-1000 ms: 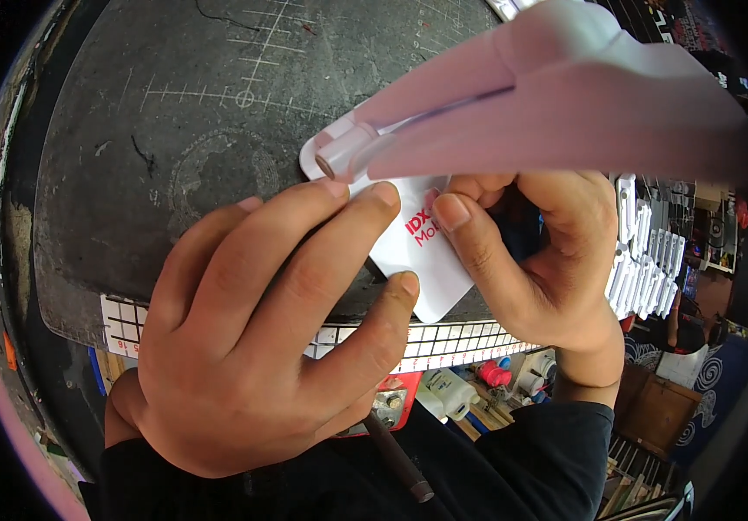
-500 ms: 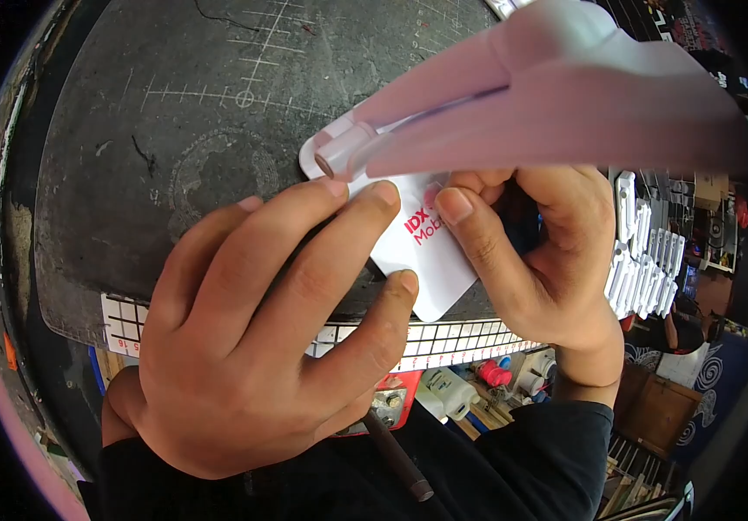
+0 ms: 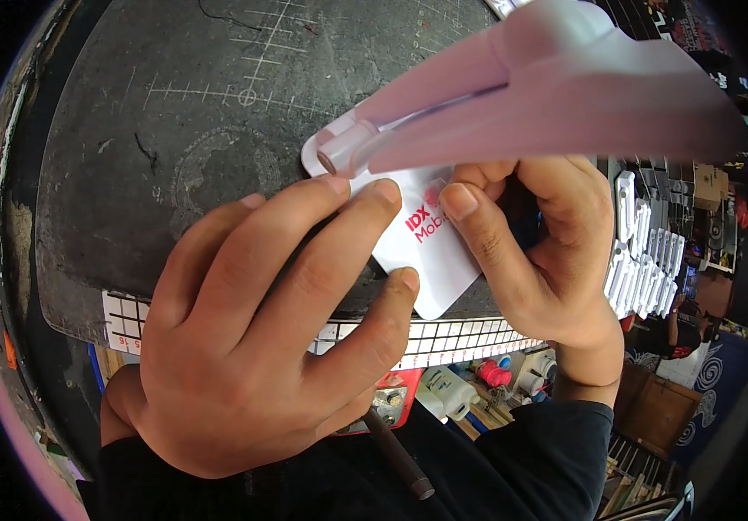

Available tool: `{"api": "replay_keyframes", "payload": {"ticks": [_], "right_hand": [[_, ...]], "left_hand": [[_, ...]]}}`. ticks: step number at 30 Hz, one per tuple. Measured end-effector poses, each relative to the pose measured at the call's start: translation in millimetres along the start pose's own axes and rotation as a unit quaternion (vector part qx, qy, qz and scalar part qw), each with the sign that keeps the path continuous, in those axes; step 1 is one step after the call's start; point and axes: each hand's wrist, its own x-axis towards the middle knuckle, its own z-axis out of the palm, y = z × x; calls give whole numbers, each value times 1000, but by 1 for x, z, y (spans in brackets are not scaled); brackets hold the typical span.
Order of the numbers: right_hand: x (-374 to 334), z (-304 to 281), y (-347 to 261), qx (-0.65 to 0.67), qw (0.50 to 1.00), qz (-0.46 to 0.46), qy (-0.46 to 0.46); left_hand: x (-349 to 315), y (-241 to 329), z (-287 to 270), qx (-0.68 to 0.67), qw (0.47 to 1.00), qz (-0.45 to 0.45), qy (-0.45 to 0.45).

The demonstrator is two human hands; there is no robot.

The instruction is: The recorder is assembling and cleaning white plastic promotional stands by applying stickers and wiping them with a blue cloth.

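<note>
A flat white piece (image 3: 439, 282) with rounded corners and red printing lies on the dark, worn work surface (image 3: 131, 226). My left hand (image 3: 252, 339) reaches over its left side with fingers spread, and the thumb and fingertips press it down. At its right side, my right hand (image 3: 548, 260) is closed in a pinch, the thumb tip beside the red print. Whatever is between those fingers, perhaps an edge or a thin film, cannot be made out. A blurred, pinkish translucent shape (image 3: 565, 104) close to the camera covers the upper right of the piece.
A white gridded ruler strip (image 3: 461, 339) runs along the near edge of the surface. Below it are a white bottle (image 3: 450, 392), a pink-lidded container (image 3: 494, 373) and a dark rod-like handle (image 3: 402, 456). Several white plastic pieces (image 3: 643, 269) stand in rows at the right.
My right thumb has shifted very slightly up and right along the print. My left hand keeps its place on the white piece.
</note>
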Motion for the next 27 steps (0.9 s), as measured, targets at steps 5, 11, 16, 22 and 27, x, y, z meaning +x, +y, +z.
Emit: {"api": "replay_keyframes", "payload": {"ticks": [5, 11, 16, 22, 27], "right_hand": [[0, 0, 1, 3, 1000, -2, 2], [0, -1, 2, 6, 1000, 0, -3], [0, -2, 3, 7, 1000, 0, -7], [0, -1, 3, 13, 1000, 2, 0], [-1, -2, 3, 11, 1000, 8, 1]], "left_hand": [[1, 1, -1, -10, 1000, -8, -5], [2, 1, -2, -10, 1000, -8, -6], [2, 1, -1, -13, 1000, -7, -6], [3, 0, -1, -9, 1000, -5, -6], [3, 1, -1, -8, 1000, -5, -8]]}}
